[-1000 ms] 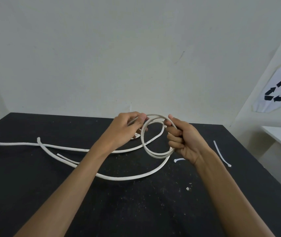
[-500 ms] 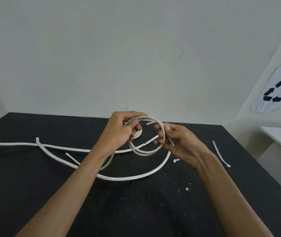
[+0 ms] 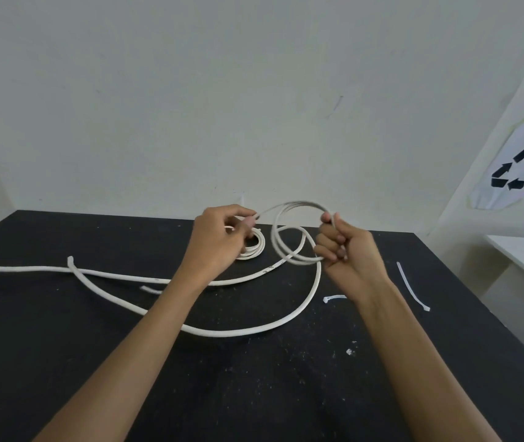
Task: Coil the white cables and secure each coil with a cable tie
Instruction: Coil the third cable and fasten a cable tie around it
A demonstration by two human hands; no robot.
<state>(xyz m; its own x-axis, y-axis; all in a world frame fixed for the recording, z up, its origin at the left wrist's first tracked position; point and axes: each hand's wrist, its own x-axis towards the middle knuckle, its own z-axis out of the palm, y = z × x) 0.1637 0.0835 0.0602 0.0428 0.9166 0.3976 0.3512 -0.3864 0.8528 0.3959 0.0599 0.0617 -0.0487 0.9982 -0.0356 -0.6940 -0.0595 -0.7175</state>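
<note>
Underneath everything lay the black table (image 3: 63,362), speckled with pale flecks, its far edge against the off-white wall (image 3: 254,90). Off to my right, a sheet with a recycling symbol (image 3: 517,172) hung on a side panel. Across the table ran the white cable (image 3: 238,331), its long slack sweeping from a hooked end at far left, curving toward me and rising to my hands. A second, finished coil (image 3: 254,247) rested flat on the table just behind my left hand. Above the table I held the new coil (image 3: 289,240) upright, a few loops deep. My right hand (image 3: 346,253) was clamped around the coil's right side, fingers curled tight. My left hand (image 3: 219,240) pinched the cable strand arching over the top of the coil. One cable tie (image 3: 412,287) lay to the right, and a shorter piece of tie (image 3: 334,298) sat just beside my right wrist.
</note>
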